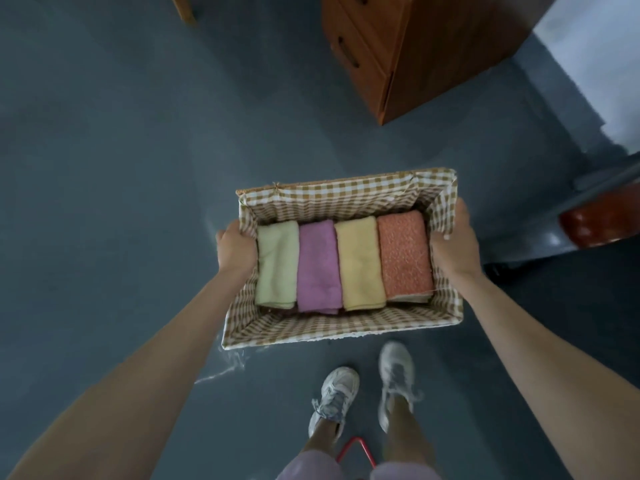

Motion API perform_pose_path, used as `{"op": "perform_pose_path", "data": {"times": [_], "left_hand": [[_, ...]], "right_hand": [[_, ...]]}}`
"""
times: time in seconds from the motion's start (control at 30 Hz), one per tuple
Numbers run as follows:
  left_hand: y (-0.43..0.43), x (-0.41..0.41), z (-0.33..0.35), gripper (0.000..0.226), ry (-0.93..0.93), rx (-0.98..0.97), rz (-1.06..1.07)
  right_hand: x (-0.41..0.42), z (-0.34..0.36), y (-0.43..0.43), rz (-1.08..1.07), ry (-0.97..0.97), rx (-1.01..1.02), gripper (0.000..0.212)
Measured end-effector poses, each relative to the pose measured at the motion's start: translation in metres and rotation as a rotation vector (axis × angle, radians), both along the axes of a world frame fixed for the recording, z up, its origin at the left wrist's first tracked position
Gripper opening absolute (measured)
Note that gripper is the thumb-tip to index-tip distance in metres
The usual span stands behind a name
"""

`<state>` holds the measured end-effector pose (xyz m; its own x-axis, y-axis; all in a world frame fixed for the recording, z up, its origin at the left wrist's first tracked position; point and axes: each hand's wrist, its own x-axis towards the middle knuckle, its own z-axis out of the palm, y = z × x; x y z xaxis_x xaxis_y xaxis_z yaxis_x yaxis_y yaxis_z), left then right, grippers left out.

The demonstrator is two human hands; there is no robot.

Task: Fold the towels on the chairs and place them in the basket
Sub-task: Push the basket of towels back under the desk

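Between the two hands: rectangular woven basket (346,327) with brown-checked cloth lining, carried above the grey floor (104,168).
Inside the basket: pale green towel (277,268), pink towel (317,268), yellow towel (360,265) and speckled orange towel (403,254), folded, side by side.
Grip of left hand (237,249): closed over the basket's left rim.
Grip of right hand (453,244): closed over the basket's right rim.
Advice: hold both rims equally high, so that no towel slides or unfolds.
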<state>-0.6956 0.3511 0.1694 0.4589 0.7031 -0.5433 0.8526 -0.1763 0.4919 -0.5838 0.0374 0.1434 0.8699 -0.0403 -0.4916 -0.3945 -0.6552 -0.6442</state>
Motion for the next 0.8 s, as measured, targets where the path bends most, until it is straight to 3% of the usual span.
{"op": "perform_pose_path", "data": {"times": [0.13, 0.3, 0.8], "left_hand": [[-0.001, 0.075, 0.023, 0.03, -0.021, 0.016, -0.168], [-0.019, 0.187, 0.028, 0.046, -0.032, 0.09, -0.311], [-0.121, 0.468, -0.015, 0.045, 0.019, 0.023, -0.9]], "right_hand": [[0.039, 0.019, -0.006, -0.146, 0.023, -0.005, 0.065], [0.105, 0.018, -0.023, -0.287, 0.104, 0.009, 0.074], [0.251, 0.006, -0.102, -0.875, 0.231, -0.038, 0.069]]}}
